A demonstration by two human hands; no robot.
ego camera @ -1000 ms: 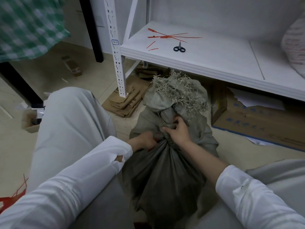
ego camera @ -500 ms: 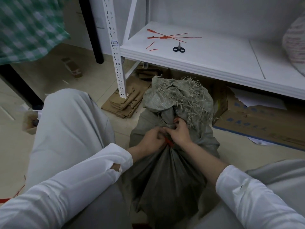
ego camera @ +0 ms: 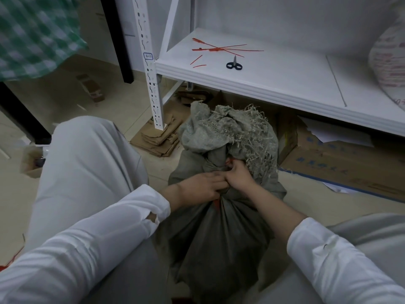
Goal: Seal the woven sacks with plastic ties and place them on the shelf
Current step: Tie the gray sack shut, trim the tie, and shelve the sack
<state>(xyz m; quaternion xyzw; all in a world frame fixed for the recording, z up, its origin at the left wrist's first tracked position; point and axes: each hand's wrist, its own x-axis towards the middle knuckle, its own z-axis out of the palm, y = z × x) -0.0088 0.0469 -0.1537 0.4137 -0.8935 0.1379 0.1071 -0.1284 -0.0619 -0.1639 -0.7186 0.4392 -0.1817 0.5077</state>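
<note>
1. the woven sack [ego camera: 219, 238] stands on the floor between the person's knees, below and in front of the shelf [ego camera: 285, 84]. its long axis is roughly upright and leans a little away from the camera.
2. key relation: the gathered neck is at the top of the sack's body, right where both hands meet. the frayed mouth [ego camera: 230, 132] flops up and away past the hands, toward the shelf edge.
3. left hand [ego camera: 200, 188]: comes in from the left, back of hand up, fingers curled round the bunched neck, holding the gather closed.
4. right hand [ego camera: 240, 178]: comes in from the right, slightly further up the neck, knuckles touching the left hand. its fingers are curled in tight at the neck.
5. the plastic tie [ego camera: 229, 161] is red. a bit of it shows right at the right fingertips and another red bit shows under the left hand, so it looks wrapped round the neck. i judge the right hand pinches it; the contact itself is hidden by the fingers.
6. judgement: the cinch is in progress, with the right hand nearer the tie end. the next pull likely runs across the neck, square to the sack's axis, while the left hand braces.
7. rest: spare ties [ego camera: 217, 49] and scissors [ego camera: 234, 65] lie on the shelf, well apart from the hands. a white sack [ego camera: 388, 62] sits at the shelf's right end.
</note>
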